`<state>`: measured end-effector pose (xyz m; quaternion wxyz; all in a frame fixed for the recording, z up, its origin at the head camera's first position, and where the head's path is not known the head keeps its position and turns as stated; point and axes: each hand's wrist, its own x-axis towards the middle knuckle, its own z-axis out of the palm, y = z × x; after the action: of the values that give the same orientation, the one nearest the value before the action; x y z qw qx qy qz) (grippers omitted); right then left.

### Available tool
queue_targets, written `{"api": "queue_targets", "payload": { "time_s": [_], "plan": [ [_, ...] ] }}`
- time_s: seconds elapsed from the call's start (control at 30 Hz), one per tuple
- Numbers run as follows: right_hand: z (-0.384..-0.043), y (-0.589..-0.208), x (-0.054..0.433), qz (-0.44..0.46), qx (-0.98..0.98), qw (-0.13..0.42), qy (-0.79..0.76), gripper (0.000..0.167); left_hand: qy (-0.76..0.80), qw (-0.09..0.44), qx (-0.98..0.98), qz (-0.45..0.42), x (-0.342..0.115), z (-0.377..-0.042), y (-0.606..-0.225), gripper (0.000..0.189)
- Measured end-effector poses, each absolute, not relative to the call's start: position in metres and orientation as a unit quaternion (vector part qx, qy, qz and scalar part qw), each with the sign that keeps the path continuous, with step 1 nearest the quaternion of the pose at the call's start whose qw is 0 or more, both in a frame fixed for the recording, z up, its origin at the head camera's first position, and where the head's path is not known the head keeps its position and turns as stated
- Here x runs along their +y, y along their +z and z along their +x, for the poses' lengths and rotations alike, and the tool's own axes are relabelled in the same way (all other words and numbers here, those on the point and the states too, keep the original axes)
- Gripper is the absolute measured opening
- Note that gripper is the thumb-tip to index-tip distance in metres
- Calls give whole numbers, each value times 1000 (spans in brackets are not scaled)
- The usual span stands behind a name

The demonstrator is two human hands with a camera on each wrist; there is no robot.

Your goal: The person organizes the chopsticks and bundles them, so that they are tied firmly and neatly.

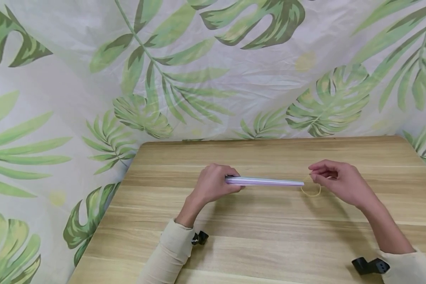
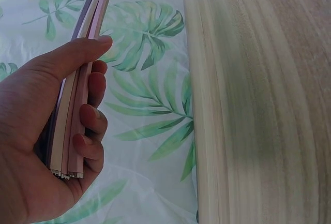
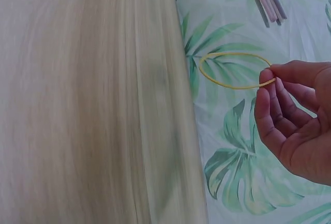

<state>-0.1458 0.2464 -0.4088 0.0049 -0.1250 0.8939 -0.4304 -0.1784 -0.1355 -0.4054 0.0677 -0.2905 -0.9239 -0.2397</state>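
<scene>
A bundle of long thin strips (image 1: 266,181) in pale pink, purple and cream lies across my left hand's (image 1: 212,183) grip, held above the table. In the left wrist view the fingers wrap one end of the bundle (image 2: 77,105), and the thumb lies along it. A thin yellow rubber band (image 3: 227,86) hangs as a loose loop from my right hand (image 3: 300,118), pinched between thumb and fingertips. From the head view the band (image 1: 311,196) appears close to the bundle's free right end; the right wrist view shows a gap between them.
Below both hands is a wood-grain table (image 1: 262,244). Behind it and at its sides hangs a white cloth with green leaves (image 1: 262,79). Black devices sit at the left cuff (image 1: 200,238) and the right cuff (image 1: 370,266).
</scene>
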Motion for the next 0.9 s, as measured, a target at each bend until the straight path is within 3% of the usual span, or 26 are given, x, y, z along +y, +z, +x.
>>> {"api": "queue_targets", "payload": {
  "time_s": [0.9],
  "plan": [
    [-129,-392,209,-119,855,-9,-504,27,-232,63,-930,-278,-129,-176,-408,12]
  ]
}}
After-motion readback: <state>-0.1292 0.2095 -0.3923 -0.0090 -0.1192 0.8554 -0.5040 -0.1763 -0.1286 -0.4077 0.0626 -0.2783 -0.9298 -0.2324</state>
